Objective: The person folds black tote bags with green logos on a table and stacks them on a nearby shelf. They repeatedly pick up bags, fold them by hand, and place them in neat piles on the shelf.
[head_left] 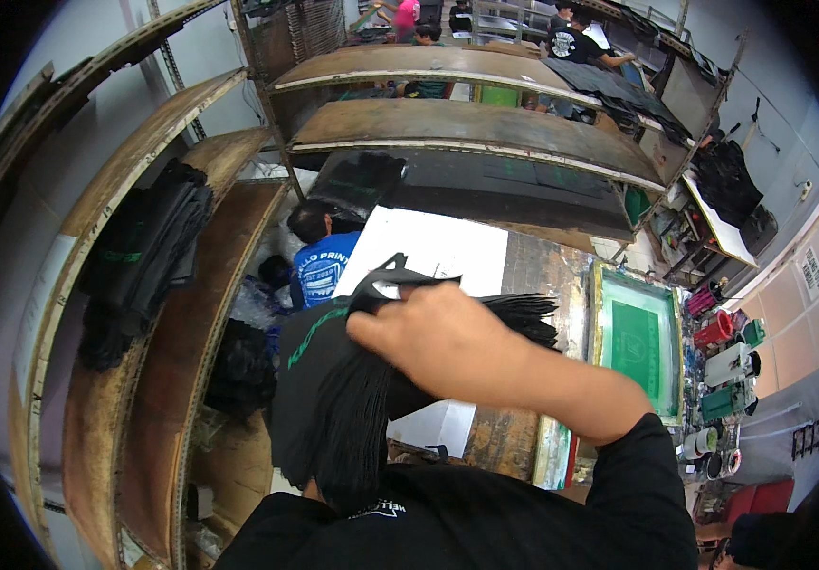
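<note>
At centre-left of frame, bundle of black bags (333,408), green print (316,336) on top one; right hand (428,334) grasps upper edge. Left hand hidden, cannot tell grip. Top bag looks printed, others unseen; bundle not yet set down. Similar pile (150,237) on shelf (232,148), left of frame.

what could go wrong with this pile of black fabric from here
The black fabric stack might slip or fan out: its many loose edges hang down below the right hand. The right forearm appears close to the green framed screen, so it may bump it, though depth is hard to judge.
</note>
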Available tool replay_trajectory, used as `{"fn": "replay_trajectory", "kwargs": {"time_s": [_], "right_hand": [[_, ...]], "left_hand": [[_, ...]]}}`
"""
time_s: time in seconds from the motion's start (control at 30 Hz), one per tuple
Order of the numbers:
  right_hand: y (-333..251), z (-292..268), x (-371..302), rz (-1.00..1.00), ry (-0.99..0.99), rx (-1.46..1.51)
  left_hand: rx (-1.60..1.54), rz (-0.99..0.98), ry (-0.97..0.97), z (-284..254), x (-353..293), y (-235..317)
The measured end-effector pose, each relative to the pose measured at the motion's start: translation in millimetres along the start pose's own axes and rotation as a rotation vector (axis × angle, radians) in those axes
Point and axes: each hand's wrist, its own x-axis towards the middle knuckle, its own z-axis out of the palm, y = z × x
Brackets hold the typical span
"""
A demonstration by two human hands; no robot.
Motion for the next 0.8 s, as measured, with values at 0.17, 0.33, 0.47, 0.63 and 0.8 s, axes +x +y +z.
{"fn": "replay_trajectory", "kwargs": {"time_s": [0.17,0.33,0.47,0.63,0.8], "right_hand": [[69.3,4.8,0.1,0.241,0.164,0.083],[184.1,41.1,-45.4,0.663,0.263,0.417],[224.4,66.5,-74.9,0.733,0.469,0.956],[235.8,88.1,-120.9,0.975,0.698,1.154],[241.1,190.4,-187.1,1.281,0.879,1.229]], "left_hand": [[0.003,0.061,0.048,-44.3,10.4,16.8],[0.776,0.159,0.221,135.9,-49.7,109.4],[1.036,0.308,0.078,143.2,-28.3,161.6],[1.005,0.161,0.09,188.5,-43.5,208.2],[1.121,-0.021,0.138,193.9,-20.0,186.1]]}}
